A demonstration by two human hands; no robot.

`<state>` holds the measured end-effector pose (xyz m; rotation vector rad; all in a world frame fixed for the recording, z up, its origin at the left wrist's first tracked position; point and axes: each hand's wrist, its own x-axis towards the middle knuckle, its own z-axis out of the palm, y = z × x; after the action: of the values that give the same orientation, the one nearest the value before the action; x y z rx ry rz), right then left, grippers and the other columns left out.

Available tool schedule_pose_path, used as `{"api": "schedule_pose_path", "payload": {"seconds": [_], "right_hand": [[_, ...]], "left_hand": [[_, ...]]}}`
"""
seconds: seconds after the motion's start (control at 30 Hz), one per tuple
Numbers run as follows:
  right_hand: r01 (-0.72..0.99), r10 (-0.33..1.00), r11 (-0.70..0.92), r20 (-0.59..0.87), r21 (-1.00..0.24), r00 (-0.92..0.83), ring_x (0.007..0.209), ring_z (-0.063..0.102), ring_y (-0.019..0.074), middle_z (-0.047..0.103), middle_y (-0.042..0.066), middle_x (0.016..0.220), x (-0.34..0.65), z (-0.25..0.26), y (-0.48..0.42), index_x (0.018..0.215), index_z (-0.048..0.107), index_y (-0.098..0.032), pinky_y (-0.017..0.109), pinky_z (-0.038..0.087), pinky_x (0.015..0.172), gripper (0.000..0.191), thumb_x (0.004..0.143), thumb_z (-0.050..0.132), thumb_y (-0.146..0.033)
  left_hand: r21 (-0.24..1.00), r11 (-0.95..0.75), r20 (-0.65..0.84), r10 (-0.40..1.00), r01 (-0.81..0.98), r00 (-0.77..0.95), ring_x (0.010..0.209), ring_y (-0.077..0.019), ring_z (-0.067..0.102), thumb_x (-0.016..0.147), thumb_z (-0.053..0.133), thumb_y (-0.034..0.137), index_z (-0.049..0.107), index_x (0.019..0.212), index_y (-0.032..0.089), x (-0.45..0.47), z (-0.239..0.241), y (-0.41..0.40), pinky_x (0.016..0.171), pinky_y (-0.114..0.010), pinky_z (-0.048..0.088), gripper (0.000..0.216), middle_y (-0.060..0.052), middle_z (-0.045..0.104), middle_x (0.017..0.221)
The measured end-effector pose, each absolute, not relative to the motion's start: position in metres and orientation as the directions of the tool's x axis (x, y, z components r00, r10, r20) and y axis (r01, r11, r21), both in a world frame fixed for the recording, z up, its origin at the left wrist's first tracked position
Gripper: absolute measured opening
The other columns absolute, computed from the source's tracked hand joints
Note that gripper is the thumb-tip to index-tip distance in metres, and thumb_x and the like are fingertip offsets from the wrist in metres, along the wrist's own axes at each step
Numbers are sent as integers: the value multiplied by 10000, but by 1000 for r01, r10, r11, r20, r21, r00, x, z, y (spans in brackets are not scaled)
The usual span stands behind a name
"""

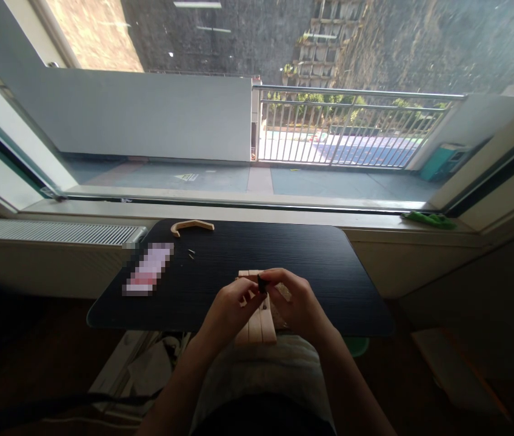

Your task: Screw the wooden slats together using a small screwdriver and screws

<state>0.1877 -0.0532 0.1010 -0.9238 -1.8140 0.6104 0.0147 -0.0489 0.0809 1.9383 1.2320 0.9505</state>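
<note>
My right hand [301, 301] pinches a small black piece [263, 283] between thumb and fingers; its kind is too small to make out. Close against it, my left hand [231, 307] has its fingers curled and its thumb reaching to the same piece. Whatever sits inside the left fingers is hidden. Under both hands lies a pale wooden slatted piece [255, 332], its strips side by side, reaching over the table's near edge toward my lap. A small dark spot shows on one strip. My hands cover its middle.
A curved wooden piece [193, 224] lies at the back left of the black table [330, 266]. Two tiny metal bits [191, 252] and a blurred-out flat item [150, 269] are nearby. Behind stand a window sill with a green cloth [428, 220] and a radiator [57, 232].
</note>
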Motion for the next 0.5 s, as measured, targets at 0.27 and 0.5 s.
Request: {"api": "schedule_pose_path", "payload": {"seconds": [0.27, 0.5], "right_hand": [[328, 844, 536, 495, -778, -206, 827, 676, 168, 727, 21, 924, 191, 100, -54, 1013, 662, -236, 295, 533, 760, 225, 845, 558, -127], [318, 831, 556, 515, -768, -210, 824, 639, 163, 695, 24, 935, 188, 99, -52, 1018, 648, -239, 311, 516, 760, 228, 843, 568, -115]], "left_hand": [[828, -354, 236, 924, 435, 301, 665, -133, 590, 879, 568, 299, 676, 867, 172, 16, 84, -52, 593, -223, 443, 167, -26, 663, 771], [815, -370, 245, 917, 445, 314, 659, -126, 580, 893, 554, 290, 681, 893, 177, 16, 83, -52, 601, -222, 445, 170, -22, 660, 782]]}}
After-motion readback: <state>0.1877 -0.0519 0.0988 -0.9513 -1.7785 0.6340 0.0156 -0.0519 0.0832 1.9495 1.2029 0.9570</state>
